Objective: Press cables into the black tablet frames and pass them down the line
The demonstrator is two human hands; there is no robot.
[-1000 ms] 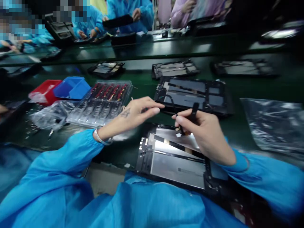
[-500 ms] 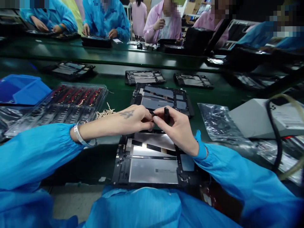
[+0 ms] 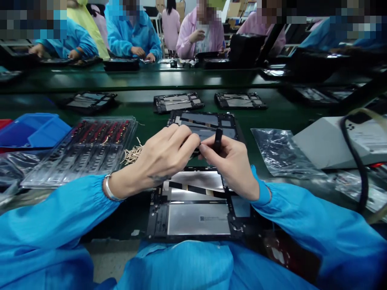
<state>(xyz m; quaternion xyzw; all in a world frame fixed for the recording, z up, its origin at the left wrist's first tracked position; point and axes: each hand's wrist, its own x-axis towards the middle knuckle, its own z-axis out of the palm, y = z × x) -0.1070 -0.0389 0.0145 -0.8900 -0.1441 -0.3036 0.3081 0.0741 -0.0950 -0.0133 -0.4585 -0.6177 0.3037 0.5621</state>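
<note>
My left hand is closed, its fingertips pinching something small and dark that I cannot make out. Close against it, my right hand is curled around a short black pen-like tool that stands up between thumb and fingers. Both hands meet above the top edge of an opened tablet, which lies near the bench's front edge with its silver battery and black tape strips showing. Just behind my hands sits a second opened tablet, partly covered by them.
To the left are a clear plastic tray of small red-and-black parts, blue bins and a pile of beige strips. At right lie a clear plastic bag and a grey box. More opened tablets lie farther back; several people work across the bench.
My left hand has turned, its knuckles raised and its wrist lower. The fingertips of both hands stay together, and the black tool leans slightly differently. The view has shifted a little.
</note>
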